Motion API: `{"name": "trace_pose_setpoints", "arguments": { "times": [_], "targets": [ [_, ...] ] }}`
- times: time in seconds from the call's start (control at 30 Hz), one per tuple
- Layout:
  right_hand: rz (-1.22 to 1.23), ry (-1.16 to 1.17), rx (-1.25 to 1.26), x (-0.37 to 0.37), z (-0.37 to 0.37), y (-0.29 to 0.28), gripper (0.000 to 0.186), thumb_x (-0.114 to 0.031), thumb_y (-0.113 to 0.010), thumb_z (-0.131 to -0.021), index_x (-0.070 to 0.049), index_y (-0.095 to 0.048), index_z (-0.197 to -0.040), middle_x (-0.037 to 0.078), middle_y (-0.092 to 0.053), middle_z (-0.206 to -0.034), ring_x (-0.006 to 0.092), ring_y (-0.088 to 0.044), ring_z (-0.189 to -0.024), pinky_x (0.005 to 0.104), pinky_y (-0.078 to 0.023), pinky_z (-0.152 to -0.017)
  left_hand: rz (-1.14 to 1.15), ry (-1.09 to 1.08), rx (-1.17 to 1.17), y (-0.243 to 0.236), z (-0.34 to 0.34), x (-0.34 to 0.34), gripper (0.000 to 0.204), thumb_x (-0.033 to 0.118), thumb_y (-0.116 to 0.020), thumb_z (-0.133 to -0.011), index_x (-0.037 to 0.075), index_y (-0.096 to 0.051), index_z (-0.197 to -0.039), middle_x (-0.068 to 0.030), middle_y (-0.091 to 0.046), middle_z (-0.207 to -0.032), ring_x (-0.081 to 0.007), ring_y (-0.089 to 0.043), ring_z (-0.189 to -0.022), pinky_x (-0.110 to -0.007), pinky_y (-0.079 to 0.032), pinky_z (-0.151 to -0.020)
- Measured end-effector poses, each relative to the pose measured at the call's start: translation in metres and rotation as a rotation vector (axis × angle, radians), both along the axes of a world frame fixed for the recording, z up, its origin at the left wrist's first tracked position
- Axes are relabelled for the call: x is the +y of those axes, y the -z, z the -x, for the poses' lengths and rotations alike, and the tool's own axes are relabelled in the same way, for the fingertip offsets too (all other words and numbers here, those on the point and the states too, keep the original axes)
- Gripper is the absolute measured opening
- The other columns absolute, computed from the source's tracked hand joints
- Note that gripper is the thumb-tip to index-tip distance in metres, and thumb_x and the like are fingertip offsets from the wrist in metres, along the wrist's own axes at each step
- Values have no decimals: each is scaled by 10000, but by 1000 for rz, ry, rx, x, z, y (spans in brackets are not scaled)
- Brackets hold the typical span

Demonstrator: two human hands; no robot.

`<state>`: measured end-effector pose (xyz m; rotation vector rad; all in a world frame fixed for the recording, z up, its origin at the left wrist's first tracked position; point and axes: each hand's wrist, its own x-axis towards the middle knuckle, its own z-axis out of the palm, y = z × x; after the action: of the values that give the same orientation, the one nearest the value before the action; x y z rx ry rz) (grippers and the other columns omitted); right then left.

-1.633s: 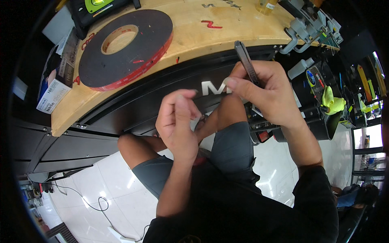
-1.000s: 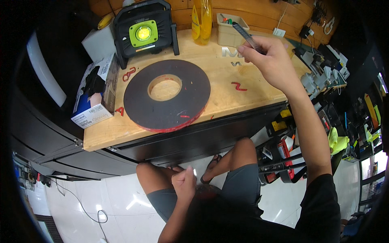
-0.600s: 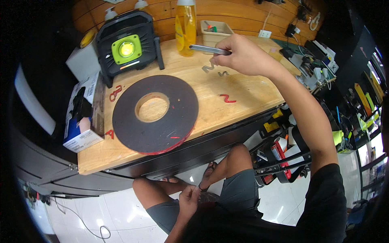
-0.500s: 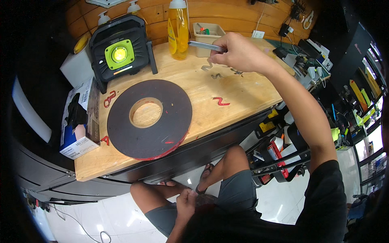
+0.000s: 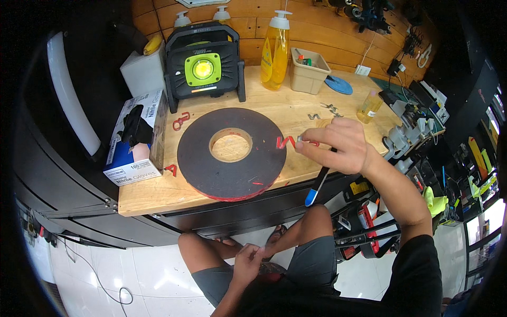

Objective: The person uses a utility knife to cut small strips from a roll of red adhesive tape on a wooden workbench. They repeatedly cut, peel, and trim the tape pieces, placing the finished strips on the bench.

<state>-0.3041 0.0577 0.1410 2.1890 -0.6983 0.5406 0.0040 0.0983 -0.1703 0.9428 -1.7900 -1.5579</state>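
My right hand (image 5: 340,145) is closed over the table's front part, right of the big tape roll. It grips a slim pen-like tool (image 5: 319,185) with a dark shaft and a blue end pointing down past the table edge; its exact kind is unclear. At the fingertips is a red zigzag strip (image 5: 285,142), partly behind the fingers; whether it is lifted I cannot tell. The wide dark roll of red-edged tape (image 5: 200,166) lies flat. Low in my lap, my left hand (image 5: 247,264) is closed in a pinch; anything in it is hidden.
Red cutouts (image 5: 180,121) lie left of the roll, grey ones (image 5: 332,109) beyond my right hand. Around the table stand a glove box (image 5: 119,168), a lit work lamp (image 5: 203,71), a yellow liquid bottle (image 5: 275,53), a beige bin (image 5: 309,79) and a small bottle (image 5: 369,107).
My right hand has come from the back of the table toward me, and the tool now points downward. The red strip is at its fingertips. The view has shifted; my left hand stays in my lap.
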Motion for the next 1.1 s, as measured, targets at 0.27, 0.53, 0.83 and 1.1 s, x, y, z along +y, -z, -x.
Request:
{"name": "trace_pose_setpoints", "arguments": {
  "times": [0.27, 0.53, 0.83, 1.1],
  "targets": [
    [-51, 17, -27, 23, 4, 8, 325, -84, -763, -696, -29, -732, -1015, 125, -712, -968, 135, -547, -538, 262, -375, -468, 22, 47, -30, 16, -8, 0, 181, 144, -629, -977, -14, -677, -903, -112, -645, -795, -198, -631, -730, -324, -489, -688],
    [-92, 13, -38, 32, 11, 18, 325, -119, -720, -694, 7, -713, -993, 115, -705, -934, 138, -586, -583, 259, -402, -486, 42, -45, -12, 13, 0, -1, 120, -38, -700, -876, -30, -697, -995, -114, -683, -834, -146, -695, -706, -277, -546, -625],
    [-179, 205, -219, 44, 17, 61, 310, -64, -740, -683, -54, -693, -989, 82, -670, -976, 199, -639, -624, 308, -481, -518, 122, -92, 23, -19, 1, -16, 356, 185, -655, -987, -22, -594, -703, -67, -520, -530, -122, -464, -493, -301, -389, -510],
    [-314, 368, -472, 66, 7, 72, 362, 70, -738, -679, -44, -716, -1022, 82, -656, -993, 193, -654, -675, 315, -521, -576, 85, -51, 109, -11, -11, -9, 421, 171, -689, -963, -15, -488, -643, -14, -403, -535, -91, -353, -532, -291, -322, -495]
  ]
}}
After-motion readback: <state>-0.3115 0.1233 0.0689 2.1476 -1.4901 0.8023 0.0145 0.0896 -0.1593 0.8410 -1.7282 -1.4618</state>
